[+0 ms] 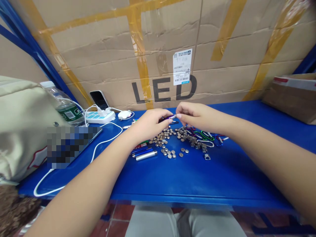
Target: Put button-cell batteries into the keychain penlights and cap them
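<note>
My left hand (151, 122) is closed round a slim purple metal tube (170, 117), whose end points to the right. At that end, my right hand (194, 112) pinches with thumb and fingertips; a small metallic bit shows there, too small to name. Beneath both hands lies a spread of silver button cells (170, 153). Left of them rest a silver tube (146, 156), blue tubes (143, 151) and others partly hidden by my left hand. Under my right wrist are small metal pieces (197, 143) and coloured carabiners (206, 142). A square metal piece (206, 157) lies nearer me.
A cardboard box (113, 65) marked LED stands behind the blue table (187, 184). At left are a beige bag (22, 121), a bottle (67, 110), a power strip (100, 116), a phone (99, 99) and a white cable (95, 148). Another box (291, 98) sits at right.
</note>
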### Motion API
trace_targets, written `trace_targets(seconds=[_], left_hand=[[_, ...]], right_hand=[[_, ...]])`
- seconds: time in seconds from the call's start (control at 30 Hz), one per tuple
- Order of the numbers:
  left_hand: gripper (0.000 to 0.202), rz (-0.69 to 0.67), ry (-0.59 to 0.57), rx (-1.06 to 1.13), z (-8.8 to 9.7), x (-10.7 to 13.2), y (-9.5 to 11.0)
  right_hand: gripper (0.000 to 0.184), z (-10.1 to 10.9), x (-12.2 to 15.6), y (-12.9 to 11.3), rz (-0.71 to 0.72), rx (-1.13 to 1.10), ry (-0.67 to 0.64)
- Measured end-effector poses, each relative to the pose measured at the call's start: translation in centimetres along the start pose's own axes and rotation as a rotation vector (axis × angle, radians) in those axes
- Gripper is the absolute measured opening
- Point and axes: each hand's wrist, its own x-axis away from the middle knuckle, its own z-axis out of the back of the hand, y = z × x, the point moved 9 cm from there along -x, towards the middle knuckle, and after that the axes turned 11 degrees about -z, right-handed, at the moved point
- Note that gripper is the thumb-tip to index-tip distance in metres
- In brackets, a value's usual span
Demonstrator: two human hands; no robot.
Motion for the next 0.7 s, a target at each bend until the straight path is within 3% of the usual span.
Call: trace_targets(seconds=[0.13,0.33,0.5,0.6,0.7], left_hand=[[0.018,-0.118,0.025,-0.146,0.4,0.0,0.7],[0.027,-0.266,0.021,-0.495,0.1,0.1,1.7],[0.029,-0.366,0.020,-0.660,-0.2,0.1,2.4],[0.028,-0.420,0.105,-0.654,0.2,0.3,2.8],[0.028,-0.394,0.169,-0.540,0.9,0.4,2.5]], right_hand=[[0.012,-0.4,0.0,0.0,-0.029,-0.070,-0.046],[0.013,-2.8,-0.1,1.2,-0.301,-0.728,-0.238],[0.021,-4.7,0.5,1.2,-0.475,-1.009,-0.418],[0.022,-4.5,0.4,1.1,-0.465,-1.042,-0.406],[0.024,-3.7,0.1,0.7,-0.364,-0.973,-0.344]])
